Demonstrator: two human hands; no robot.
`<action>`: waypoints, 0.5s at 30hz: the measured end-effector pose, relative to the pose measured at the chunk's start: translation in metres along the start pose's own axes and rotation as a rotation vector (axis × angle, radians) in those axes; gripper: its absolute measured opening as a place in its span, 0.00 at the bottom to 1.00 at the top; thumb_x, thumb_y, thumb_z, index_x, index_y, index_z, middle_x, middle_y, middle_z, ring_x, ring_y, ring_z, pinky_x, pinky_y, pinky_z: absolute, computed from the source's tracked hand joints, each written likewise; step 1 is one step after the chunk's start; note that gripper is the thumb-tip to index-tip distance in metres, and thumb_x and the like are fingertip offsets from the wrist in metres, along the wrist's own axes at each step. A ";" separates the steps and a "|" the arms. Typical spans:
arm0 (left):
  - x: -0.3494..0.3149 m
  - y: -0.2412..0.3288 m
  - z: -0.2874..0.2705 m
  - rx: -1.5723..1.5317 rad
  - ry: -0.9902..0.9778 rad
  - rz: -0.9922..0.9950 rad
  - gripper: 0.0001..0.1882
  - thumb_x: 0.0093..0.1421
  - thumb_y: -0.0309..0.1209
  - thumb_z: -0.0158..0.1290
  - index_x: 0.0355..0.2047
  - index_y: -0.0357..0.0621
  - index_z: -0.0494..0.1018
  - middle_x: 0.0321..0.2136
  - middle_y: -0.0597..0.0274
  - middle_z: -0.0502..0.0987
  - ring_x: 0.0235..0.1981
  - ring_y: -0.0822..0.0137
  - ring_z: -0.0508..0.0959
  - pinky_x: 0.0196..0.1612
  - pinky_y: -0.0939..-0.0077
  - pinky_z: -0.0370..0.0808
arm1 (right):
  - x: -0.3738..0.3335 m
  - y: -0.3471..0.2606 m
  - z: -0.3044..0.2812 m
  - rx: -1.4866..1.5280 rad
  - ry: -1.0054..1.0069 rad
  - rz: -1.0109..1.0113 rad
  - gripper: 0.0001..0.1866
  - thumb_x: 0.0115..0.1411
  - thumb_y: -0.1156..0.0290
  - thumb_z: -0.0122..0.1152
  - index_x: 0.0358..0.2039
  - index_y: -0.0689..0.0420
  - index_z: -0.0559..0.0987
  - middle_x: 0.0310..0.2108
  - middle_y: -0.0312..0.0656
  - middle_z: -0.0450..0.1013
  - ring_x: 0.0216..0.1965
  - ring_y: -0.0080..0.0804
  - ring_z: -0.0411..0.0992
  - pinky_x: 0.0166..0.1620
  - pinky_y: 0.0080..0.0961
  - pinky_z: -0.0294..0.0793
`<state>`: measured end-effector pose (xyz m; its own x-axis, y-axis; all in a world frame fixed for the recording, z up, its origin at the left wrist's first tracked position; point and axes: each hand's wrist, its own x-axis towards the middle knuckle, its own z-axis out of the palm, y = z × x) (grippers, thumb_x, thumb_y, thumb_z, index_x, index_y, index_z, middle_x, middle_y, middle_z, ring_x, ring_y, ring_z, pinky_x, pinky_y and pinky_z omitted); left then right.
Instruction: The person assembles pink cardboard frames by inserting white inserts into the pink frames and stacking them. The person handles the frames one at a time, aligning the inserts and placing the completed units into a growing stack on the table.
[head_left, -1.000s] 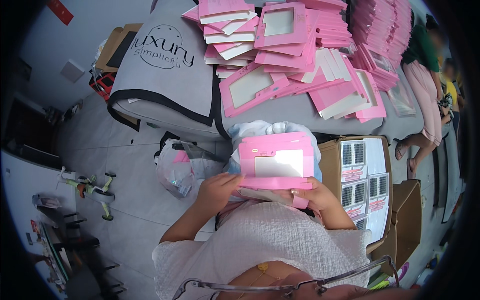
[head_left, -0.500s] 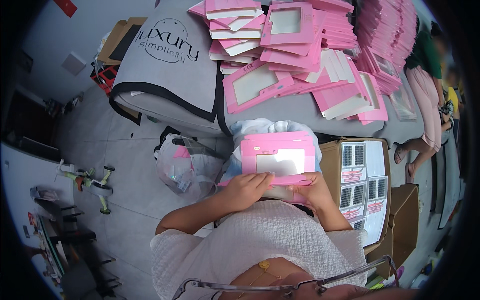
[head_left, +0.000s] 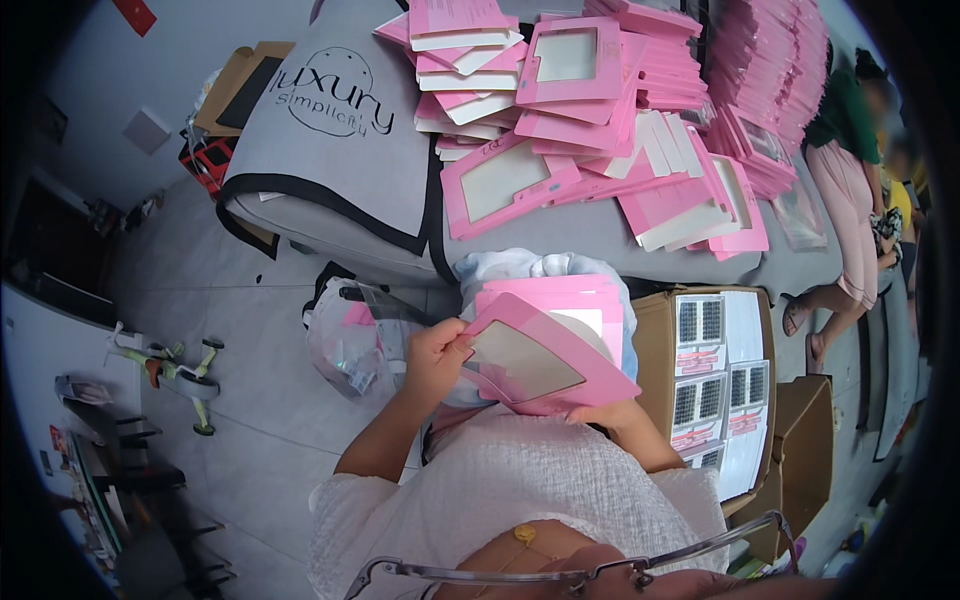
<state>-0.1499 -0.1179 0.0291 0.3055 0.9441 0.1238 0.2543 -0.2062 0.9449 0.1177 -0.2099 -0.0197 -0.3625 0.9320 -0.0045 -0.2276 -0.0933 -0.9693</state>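
Landmark: the packed carton [head_left: 655,350], an open cardboard box.

Nearest: glasses frame [head_left: 460,574] at the lower rim of view, then a pendant [head_left: 525,533] over a white crinkled top [head_left: 500,470]. All lie to the near left of the packed carton.

Hands: just left of the packed carton, over the lap. Held pink box [head_left: 530,360] is flat, windowed, and turned askew between the two hands. Left hand [head_left: 437,350] has thumb and fingers clamped together on its left corner. Right hand [head_left: 610,413] touches its near right edge; fingers partly hidden beneath, so cannot tell whether they close on it.

Beneath and beyond the held box, also left of the packed carton: further pink packaging [head_left: 548,288], on pale blue-white cloth [head_left: 530,262].

Inside the packed carton: clear-and-white packs [head_left: 700,400] with dark gridded panels. Second carton [head_left: 800,440], open, stands just right of it.

Well left of the packed carton: clear plastic bag [head_left: 345,345] on the floor; farther left, a small green-and-black ride-on trike [head_left: 170,372].

Beyond the packed carton: gray sofa [head_left: 330,240]. On it, beyond and left of the carton, a loose pile of pink windowed boxes [head_left: 570,120]; directly beyond, a tall pink stack [head_left: 770,70]. Far right of the carton: another person in pink trousers [head_left: 840,200] and sandals.
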 end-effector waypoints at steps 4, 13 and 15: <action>0.007 -0.017 -0.008 -0.348 -0.102 -0.086 0.05 0.61 0.25 0.49 0.28 0.36 0.73 0.20 0.70 0.71 0.23 0.82 0.67 0.27 0.85 0.65 | 0.029 -0.004 -0.003 0.116 0.148 -0.099 0.32 0.46 0.74 0.71 0.52 0.60 0.70 0.49 0.41 0.69 0.50 0.28 0.66 0.51 0.30 0.68; 0.025 -0.009 -0.005 -0.651 0.196 -0.244 0.13 0.67 0.31 0.43 0.35 0.34 0.73 0.30 0.67 0.76 0.30 0.80 0.72 0.36 0.84 0.70 | 0.043 -0.012 0.021 0.103 0.233 0.188 0.15 0.56 0.76 0.62 0.44 0.62 0.74 0.41 0.37 0.74 0.39 0.22 0.72 0.45 0.22 0.72; 0.025 -0.023 -0.003 -0.754 0.141 -0.255 0.14 0.67 0.33 0.43 0.37 0.34 0.73 0.32 0.66 0.76 0.32 0.79 0.73 0.38 0.83 0.70 | 0.048 -0.020 0.020 0.052 0.292 0.247 0.16 0.59 0.77 0.58 0.48 0.62 0.72 0.42 0.37 0.74 0.40 0.20 0.71 0.45 0.20 0.71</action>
<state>-0.1507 -0.0886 0.0117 0.1898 0.9726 -0.1340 -0.4021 0.2015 0.8931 0.0870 -0.1703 0.0038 -0.1411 0.9392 -0.3131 -0.2144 -0.3377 -0.9165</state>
